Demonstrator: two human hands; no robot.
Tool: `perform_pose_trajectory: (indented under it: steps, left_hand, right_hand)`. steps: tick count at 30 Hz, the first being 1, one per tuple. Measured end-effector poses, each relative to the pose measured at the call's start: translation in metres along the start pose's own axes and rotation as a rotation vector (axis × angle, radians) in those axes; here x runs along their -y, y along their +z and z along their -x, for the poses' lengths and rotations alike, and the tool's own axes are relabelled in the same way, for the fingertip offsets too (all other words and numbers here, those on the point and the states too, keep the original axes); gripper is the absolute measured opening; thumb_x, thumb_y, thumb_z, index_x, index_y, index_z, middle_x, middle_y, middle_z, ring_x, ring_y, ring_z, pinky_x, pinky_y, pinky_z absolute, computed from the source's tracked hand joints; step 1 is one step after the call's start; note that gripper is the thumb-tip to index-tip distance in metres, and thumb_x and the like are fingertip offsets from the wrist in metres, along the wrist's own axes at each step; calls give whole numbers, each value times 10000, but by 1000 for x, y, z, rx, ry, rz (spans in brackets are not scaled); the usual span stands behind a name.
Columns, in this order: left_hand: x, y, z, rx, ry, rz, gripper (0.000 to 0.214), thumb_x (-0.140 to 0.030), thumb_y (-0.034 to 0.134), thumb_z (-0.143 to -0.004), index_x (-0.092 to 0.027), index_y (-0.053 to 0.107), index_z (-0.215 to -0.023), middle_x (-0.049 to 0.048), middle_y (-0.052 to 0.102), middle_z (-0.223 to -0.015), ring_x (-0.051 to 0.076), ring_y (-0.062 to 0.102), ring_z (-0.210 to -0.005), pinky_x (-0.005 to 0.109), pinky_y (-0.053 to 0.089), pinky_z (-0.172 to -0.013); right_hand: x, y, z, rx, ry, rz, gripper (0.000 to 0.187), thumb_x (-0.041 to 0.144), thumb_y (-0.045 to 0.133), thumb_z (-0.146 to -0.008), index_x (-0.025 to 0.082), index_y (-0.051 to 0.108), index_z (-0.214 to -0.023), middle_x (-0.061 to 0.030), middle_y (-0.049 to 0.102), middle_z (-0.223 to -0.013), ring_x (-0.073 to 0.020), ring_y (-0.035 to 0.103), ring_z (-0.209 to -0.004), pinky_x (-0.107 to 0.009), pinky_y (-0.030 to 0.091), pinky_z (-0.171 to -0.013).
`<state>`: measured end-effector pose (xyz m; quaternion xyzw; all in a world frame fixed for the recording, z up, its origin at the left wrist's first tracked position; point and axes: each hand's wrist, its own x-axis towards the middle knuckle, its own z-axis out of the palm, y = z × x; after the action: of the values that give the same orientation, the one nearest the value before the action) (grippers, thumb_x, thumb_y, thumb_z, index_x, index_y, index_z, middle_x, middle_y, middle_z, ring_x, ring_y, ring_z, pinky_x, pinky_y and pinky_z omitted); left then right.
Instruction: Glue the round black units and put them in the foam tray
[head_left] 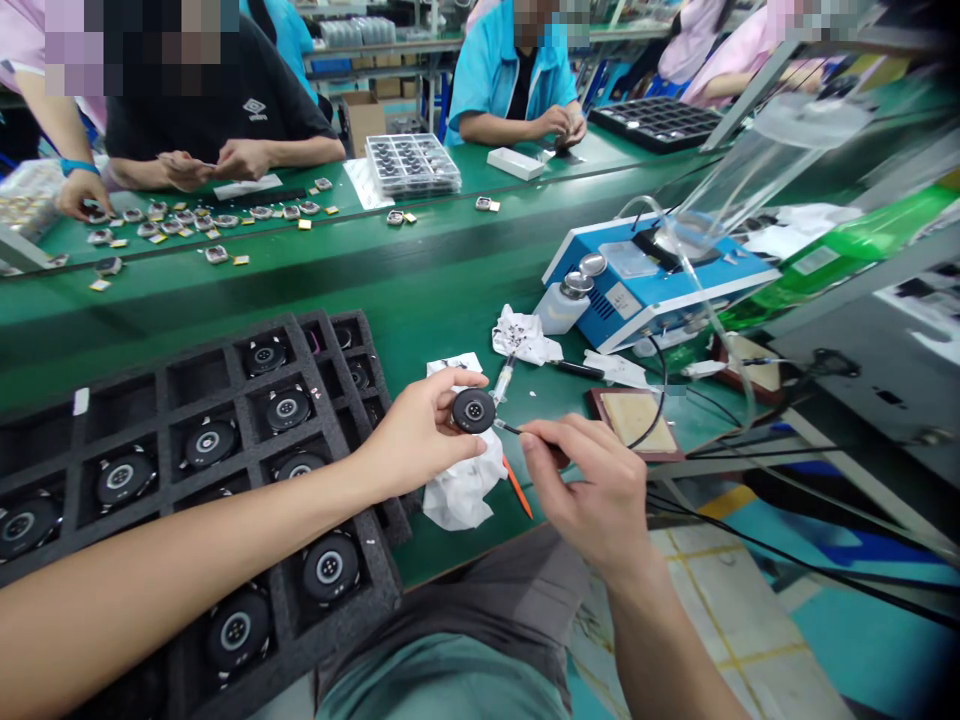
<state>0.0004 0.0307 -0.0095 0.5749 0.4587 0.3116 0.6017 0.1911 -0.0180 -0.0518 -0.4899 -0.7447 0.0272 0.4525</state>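
My left hand [424,435] is closed on a round black smartwatch body [474,411], gripping it by its edges with the sensor side facing me. In my right hand [589,475], pinched between thumb and fingers, is a thin black tool [508,428]. Its tip is at the right edge of the watch body; whether it touches cannot be told. Behind the watch body lies a clear syringe-like tube [505,378]. Crumpled white tissue [466,485] and an orange pointed stick [517,488] lie on the green table below my hands.
Black foam trays [161,395] with several watch bodies stand at left. Behind are a tissue with dark specks [523,333], a pump bottle [564,302] and a blue machine [660,270] with tubing. A framed pad [637,420] lies right. People work across a green conveyor [300,270].
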Motion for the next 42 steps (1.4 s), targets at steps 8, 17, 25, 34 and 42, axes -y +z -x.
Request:
perform_pose_trajectory:
  steps: [8,17,25,34,42]
  left_hand:
    - [-2,1,0,-11,-20,-2,584,-24,742,-627,-152,588,-1176,21,693,-936,153,667,-816,291,515,-768]
    - [-6,0,-2,-12,-26,-26,608,-85,783,-631,-145,590,-1205,33,707,-956,169,680,-838,298,519,-777]
    - [-7,-1,-4,-8,-46,-37,644,-136,794,-637,-147,579,-1244,20,706,-928,160,655,-833,297,512,-803]
    - [-7,-1,-4,-7,-36,-22,635,-138,795,-627,-139,586,-1226,20,705,-938,154,653,-830,289,508,-800]
    - [-7,1,-4,-16,-37,-10,635,-113,799,-610,-128,587,-1209,30,706,-968,150,657,-826,281,502,-780]
  right_hand:
    - [-1,1,0,4,-1,-5,94,126,634,-934,191,687,-891,11,630,-691,-132,561,-624,-312,423,-644]
    - [-2,1,-3,2,20,18,119,152,608,-946,192,686,-866,4,636,-683,-139,565,-628,-318,424,-644]
    - [-4,2,-5,-8,31,-7,122,149,607,-943,184,692,-863,-9,670,-712,-144,585,-650,-307,427,-651]
    - [-3,2,-4,-7,28,-12,119,150,608,-942,187,687,-860,-6,667,-709,-143,580,-643,-311,419,-648]
    - [-3,2,-2,4,35,-13,129,156,603,-953,177,688,-858,-1,633,-690,-134,554,-635,-315,413,-649]
